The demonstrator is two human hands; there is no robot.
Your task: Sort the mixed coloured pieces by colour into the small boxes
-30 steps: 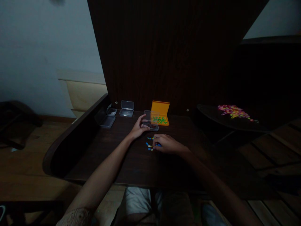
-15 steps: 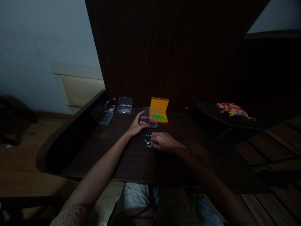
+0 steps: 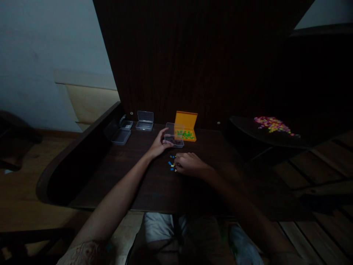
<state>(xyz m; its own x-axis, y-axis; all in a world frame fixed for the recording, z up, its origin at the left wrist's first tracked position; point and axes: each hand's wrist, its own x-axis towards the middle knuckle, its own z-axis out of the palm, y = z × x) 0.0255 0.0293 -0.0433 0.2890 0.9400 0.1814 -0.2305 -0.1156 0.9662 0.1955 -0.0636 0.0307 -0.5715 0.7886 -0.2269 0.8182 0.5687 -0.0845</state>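
My left hand (image 3: 159, 145) is wrapped round the left side of a clear plastic box (image 3: 179, 144), its thumb at the front and its fingers behind. The box has its lid raised and some small dark pieces inside. My right hand (image 3: 191, 163) is closed, fingertips pinched down at the table among small blue and yellow pieces (image 3: 172, 166). What its fingers hold, if anything, is hidden. Just behind the clear box stands an open orange box (image 3: 186, 119) with many small green pieces (image 3: 187, 135) in it.
An open clear box (image 3: 144, 126) stands at the back of the dark table (image 3: 116, 176), with another clear box (image 3: 121, 136) to its left by the raised side panel (image 3: 79, 151). A pile of pink and yellow pieces (image 3: 273, 125) lies on a shelf at the right.
The whole view has shifted slightly. My right hand's fingertips have moved a little among the blue and yellow pieces, while my left hand keeps its hold on the clear box.
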